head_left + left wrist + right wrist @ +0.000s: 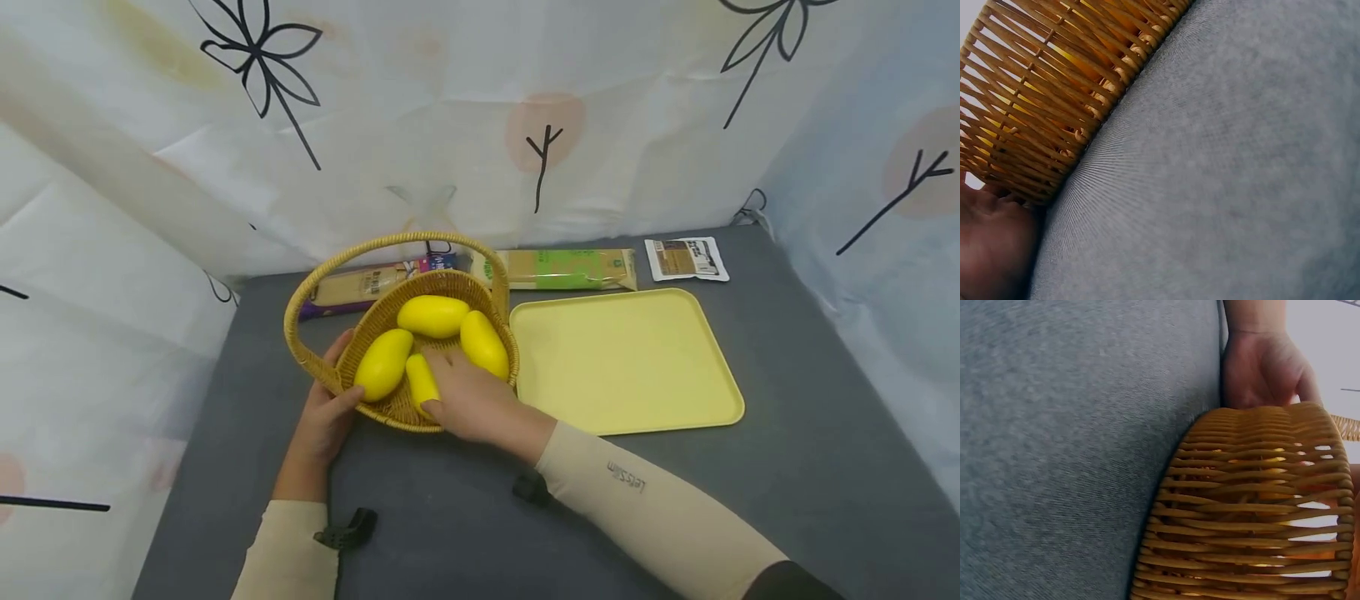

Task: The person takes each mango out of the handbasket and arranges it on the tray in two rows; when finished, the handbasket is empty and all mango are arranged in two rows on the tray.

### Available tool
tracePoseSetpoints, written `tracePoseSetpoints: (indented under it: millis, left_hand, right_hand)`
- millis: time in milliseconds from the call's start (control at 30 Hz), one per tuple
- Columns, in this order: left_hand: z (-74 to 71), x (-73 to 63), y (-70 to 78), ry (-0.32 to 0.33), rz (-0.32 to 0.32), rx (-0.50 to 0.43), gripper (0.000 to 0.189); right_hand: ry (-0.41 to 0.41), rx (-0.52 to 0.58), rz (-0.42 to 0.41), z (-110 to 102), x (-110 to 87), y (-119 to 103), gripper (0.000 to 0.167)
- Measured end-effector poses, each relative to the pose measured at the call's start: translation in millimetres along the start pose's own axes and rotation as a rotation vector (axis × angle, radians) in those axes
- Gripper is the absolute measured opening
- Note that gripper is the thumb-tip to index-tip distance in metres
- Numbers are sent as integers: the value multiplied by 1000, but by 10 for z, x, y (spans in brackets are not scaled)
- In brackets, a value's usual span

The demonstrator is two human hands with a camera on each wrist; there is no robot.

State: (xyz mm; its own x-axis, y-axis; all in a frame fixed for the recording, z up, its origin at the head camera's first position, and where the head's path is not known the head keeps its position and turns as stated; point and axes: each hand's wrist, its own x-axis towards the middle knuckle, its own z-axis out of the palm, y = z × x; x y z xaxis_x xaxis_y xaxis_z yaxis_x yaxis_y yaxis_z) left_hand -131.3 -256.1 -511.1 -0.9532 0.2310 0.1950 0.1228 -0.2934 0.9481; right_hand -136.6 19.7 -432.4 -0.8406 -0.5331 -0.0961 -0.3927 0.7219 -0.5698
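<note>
A woven wicker basket [401, 421] with a tall arched handle [375, 243] stands on the grey table, several yellow mangoes inside. My left hand [326, 417] holds its left side, thumb at the rim near a mango [382, 365]. Reaching in over the near right rim, my right hand [476, 400] grips one mango [422, 382], partly hidden by the fingers. Other mangoes lie at the back [433, 317] and right [484, 343]. The left wrist view has the basket's woven side [1041, 81] beside my palm; the right wrist view also catches my left hand [1266, 372].
Right of the basket lies a pale yellow tray [622, 358], close to its rim. Behind are a noodle pack with a green label [562, 268], a purple-ended pack [360, 287] and a small white-and-brown sachet [686, 258]. A patterned cloth [480, 167] hangs beyond the table.
</note>
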Motion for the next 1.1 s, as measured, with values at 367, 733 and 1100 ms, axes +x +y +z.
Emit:
tracePoseSetpoints:
  millis: [367,733,1100]
  left_hand:
    - [17,11,-27,6,-16,0,78]
    - [25,12,-1,17,-34,2,78]
    - [34,0,19,16,-36,2,80]
  right_hand:
    - [-43,27,20,-56,-5,5,83]
    - [12,289,-210,-210,-131,156,90]
    - [151,329,-254,-351,-410,229,85]
